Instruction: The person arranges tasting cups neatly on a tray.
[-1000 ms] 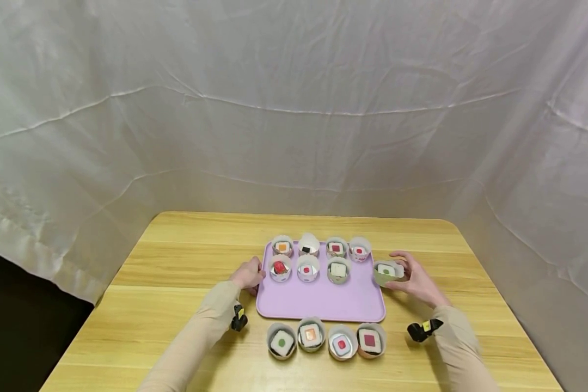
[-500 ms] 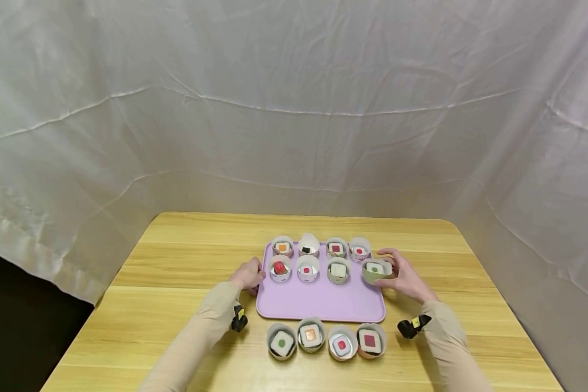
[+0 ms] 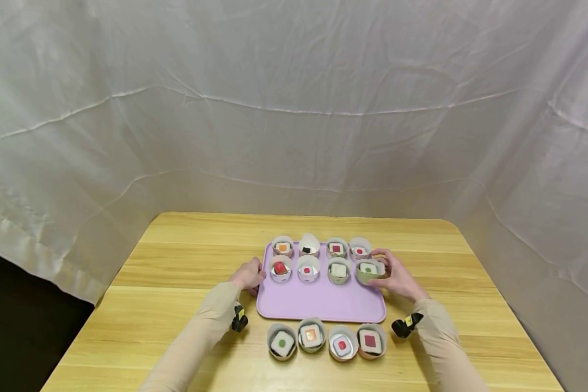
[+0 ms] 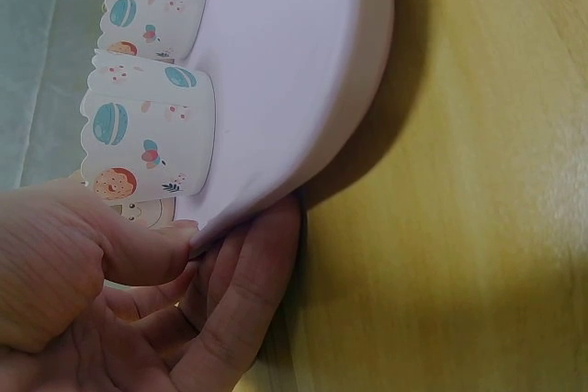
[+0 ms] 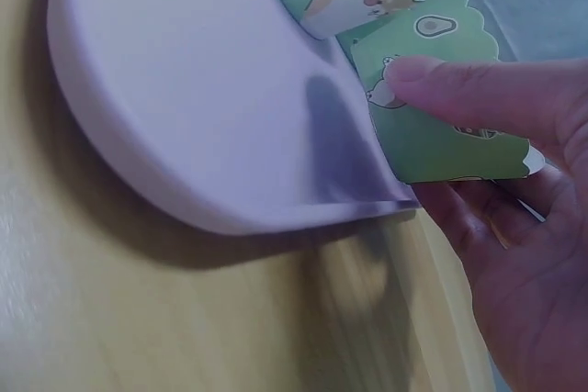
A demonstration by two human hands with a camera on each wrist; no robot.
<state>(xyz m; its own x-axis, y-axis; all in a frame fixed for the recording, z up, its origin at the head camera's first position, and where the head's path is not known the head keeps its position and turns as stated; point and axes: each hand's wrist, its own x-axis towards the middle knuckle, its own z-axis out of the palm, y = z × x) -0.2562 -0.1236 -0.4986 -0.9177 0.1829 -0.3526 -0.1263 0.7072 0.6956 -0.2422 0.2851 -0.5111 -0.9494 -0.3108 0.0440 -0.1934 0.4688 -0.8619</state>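
Observation:
My left hand (image 3: pixel 247 275) pinches the left rim of a lilac tray (image 3: pixel 320 302); in the left wrist view the thumb lies on top of the rim and the fingers are beneath. At the tray's right side my right hand (image 3: pixel 398 276) grips a green paper baking cup (image 5: pixel 432 103) between thumb and fingers. Inside that cup sits a white block with a green centre (image 3: pixel 369 268), like a sushi roll piece. It is at the right end of the second row, beside another green cup (image 3: pixel 339 276). Whether its base touches the tray I cannot tell.
Several filled paper cups stand in two rows on the tray's far half, one holding a red strawberry-like piece (image 3: pixel 280 268). On the wooden table (image 3: pixel 176 261), nearer me, a row of cups includes an orange-centred piece (image 3: pixel 311 335). Pale curtains (image 3: pixel 294 136) surround the table.
My right hand has carried the green paper cup leftward from the tray's right edge to beside the second row's other cups. My left hand has kept its grip on the tray.

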